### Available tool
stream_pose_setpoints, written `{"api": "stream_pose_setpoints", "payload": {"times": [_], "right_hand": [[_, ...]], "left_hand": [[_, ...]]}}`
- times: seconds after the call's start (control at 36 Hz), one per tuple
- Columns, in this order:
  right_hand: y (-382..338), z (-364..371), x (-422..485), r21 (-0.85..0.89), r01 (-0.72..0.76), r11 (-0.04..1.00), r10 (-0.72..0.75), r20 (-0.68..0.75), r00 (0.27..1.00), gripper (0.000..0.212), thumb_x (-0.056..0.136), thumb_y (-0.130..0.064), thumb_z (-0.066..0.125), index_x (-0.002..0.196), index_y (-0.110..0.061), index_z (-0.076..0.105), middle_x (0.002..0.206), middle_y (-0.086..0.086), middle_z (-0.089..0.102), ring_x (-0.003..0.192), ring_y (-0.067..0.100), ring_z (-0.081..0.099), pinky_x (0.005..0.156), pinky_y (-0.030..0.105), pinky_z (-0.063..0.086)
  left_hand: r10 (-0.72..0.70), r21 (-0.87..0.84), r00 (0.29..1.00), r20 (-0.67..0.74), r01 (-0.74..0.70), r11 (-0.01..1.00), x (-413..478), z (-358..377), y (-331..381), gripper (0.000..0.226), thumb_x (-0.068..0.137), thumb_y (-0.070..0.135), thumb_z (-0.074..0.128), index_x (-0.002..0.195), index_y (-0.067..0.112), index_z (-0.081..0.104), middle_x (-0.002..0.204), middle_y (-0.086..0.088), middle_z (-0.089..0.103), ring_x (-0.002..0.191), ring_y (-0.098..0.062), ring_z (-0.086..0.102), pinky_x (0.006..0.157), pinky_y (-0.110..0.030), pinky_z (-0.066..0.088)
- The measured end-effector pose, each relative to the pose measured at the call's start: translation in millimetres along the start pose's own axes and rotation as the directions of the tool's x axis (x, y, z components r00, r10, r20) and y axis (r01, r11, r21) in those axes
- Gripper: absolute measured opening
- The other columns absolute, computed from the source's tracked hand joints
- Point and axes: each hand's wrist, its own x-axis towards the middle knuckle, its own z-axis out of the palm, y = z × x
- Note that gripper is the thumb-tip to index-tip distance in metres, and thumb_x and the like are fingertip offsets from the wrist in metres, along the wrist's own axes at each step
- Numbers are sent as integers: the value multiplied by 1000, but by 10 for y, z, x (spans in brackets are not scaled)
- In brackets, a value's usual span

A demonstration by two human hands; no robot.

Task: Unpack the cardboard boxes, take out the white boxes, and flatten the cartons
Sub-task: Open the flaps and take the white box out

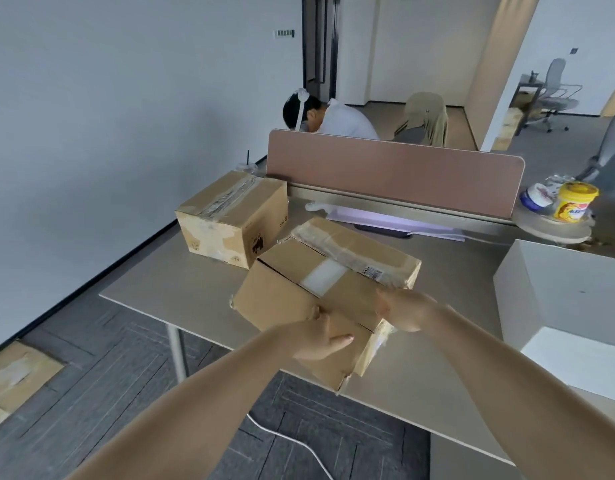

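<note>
While both bare hands are on the carton (299, 289), it lies skewed at the near edge of the desk (160, 289). Its long axis and top seam run from far left to near right. The left hand (319, 336) sits on the near flap, its fingers seemingly hooked at the seam and its thumb straight. The right hand (404, 311) covers the right end of the far flap; blur hides whether its fingers curl. Prising the flaps apart looks the likely next move. A second carton (229, 216) stands closed behind, and a white box (558, 289) stands to the right.
</note>
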Motion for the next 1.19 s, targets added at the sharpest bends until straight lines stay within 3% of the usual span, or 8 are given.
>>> {"api": "stream_pose_setpoints", "payload": {"times": [0.11, 0.22, 0.53, 0.69, 0.89, 0.97, 1.11, 1.19], "right_hand": [[20, 59, -63, -52, 8, 999, -9, -11, 1000, 50, 103, -37, 33, 145, -12, 27, 159, 12, 18, 143, 31, 26, 111, 40, 31], [9, 119, -132, -98, 7, 995, -11, -35, 999, 53, 101, -42, 34, 145, -12, 27, 157, 7, 25, 138, 28, 37, 107, 40, 38], [-342, 251, -379, -219, -64, 974, 66, 1, 998, 60, 104, -32, 27, 154, -16, -2, 161, 14, -3, 141, 33, 30, 97, 43, 43], [-546, 215, -207, -258, -163, 952, 165, -14, 986, 57, 98, -16, 43, 150, -13, 19, 152, 12, 31, 126, 31, 49, 75, 37, 43], [-852, 167, -42, -395, -164, 904, 124, -124, 985, 48, 86, -7, 52, 133, -9, 45, 110, 2, 65, 93, 22, 63, 53, 24, 28], [-892, 37, -2, -554, -148, 819, 39, -203, 978, 27, 88, -9, 51, 110, -16, 64, 103, 1, 66, 98, 24, 57, 66, 28, 37], [-747, -70, 53, -622, -142, 770, -35, -264, 964, 27, 93, -19, 49, 111, -18, 68, 115, 3, 59, 119, 29, 44, 98, 40, 33], [-585, -165, 33, -674, -194, 713, -95, -366, 926, 12, 71, -27, 72, 81, -22, 77, 96, 0, 65, 101, 25, 58, 98, 40, 36]], "left_hand": [[-69, -54, 997, -26, 68, 996, 77, 56, 183, 110, 85, 78, 26, 147, 2, -24, 154, -17, -30, 148, -31, -2, 118, -49, 14], [-99, -34, 994, -56, 97, 995, 185, 59, 176, 124, 78, 84, 34, 144, -1, -27, 152, -20, -32, 147, -35, -8, 119, -48, 10], [-36, 101, 975, -218, 59, 993, 618, -244, -171, 126, 76, 83, 40, 148, -7, -10, 160, -19, -6, 140, -35, 30, 113, -45, 28], [107, 295, 972, -208, -42, 954, 789, -513, -404, 121, 78, 83, 39, 151, -4, -4, 161, -14, 1, 140, -26, 33, 112, -43, 24], [200, 418, 967, -158, -118, 901, 982, -827, -682, 108, 81, 82, 35, 155, 12, -2, 162, 3, -2, 145, -20, 25, 119, -52, 4], [216, 414, 966, -145, -139, 900, 1034, -915, -773, 99, 85, 76, 35, 155, 18, -4, 162, 6, 1, 144, -20, 27, 119, -52, 3], [209, 399, 971, -119, -146, 905, 1071, -996, -846, 94, 88, 72, 36, 155, 21, -7, 160, 2, 19, 139, -27, 37, 118, -52, 10], [237, 412, 963, -129, -165, 896, 1078, -1019, -872, 94, 88, 72, 37, 155, 21, -5, 157, 1, 29, 133, -28, 44, 114, -49, 24]]}}
